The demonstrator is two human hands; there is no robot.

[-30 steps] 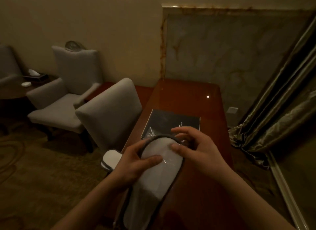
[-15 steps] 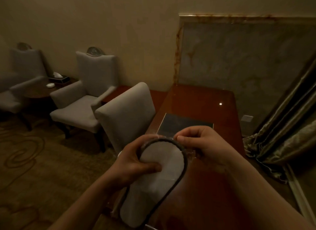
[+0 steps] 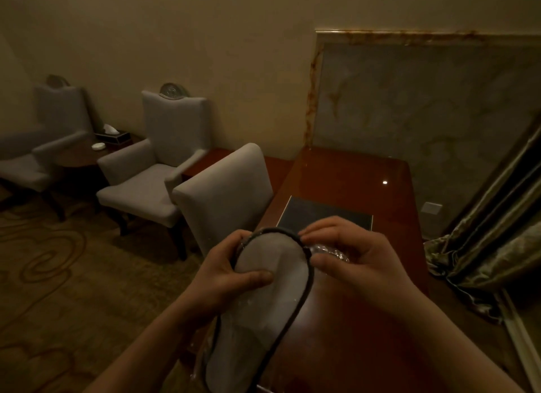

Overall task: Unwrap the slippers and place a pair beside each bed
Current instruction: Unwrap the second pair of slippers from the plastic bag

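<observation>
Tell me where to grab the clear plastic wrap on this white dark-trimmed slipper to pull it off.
Pinch the crinkled bunch of clear plastic wrap beside the rounded toe of the white dark-trimmed slipper, coming from the right with the right hand. There the film stands loose off the trim; elsewhere it seems to lie flat. The left hand grips the slipper, steadying it.

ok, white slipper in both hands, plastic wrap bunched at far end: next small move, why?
Probably pull the crinkled clear plastic wrap off the far end of the white, dark-trimmed slipper: the right hand pinches it there, the left hand grips the slipper, film glints lower down.
</observation>
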